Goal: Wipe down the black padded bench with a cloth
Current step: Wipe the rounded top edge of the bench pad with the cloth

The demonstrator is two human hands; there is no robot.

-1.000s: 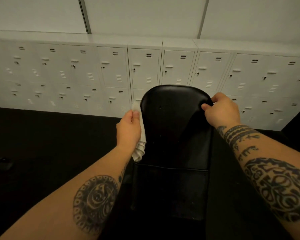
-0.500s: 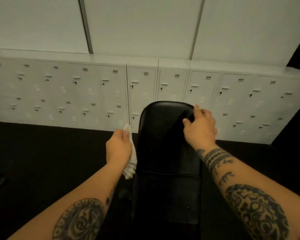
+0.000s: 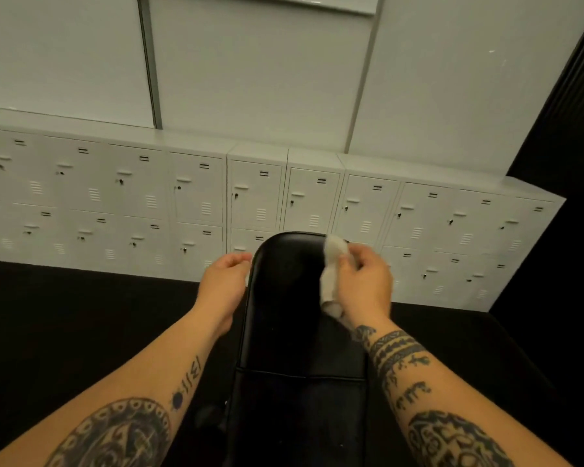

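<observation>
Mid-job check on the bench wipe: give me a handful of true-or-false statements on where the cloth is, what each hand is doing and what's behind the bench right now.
1. The right hand holds the white cloth. True.
2. The left hand grips the cloth. False: it is empty, fingers loosely curled, at the left edge of the black padded bench.
3. The cloth is near the far end of the bench, on its right side. True.
4. The bench pad is white. False: it is black.
5. White lockers line the wall beyond the bench. True.
6. One locker door hangs open. False: all visible doors appear closed.
</observation>
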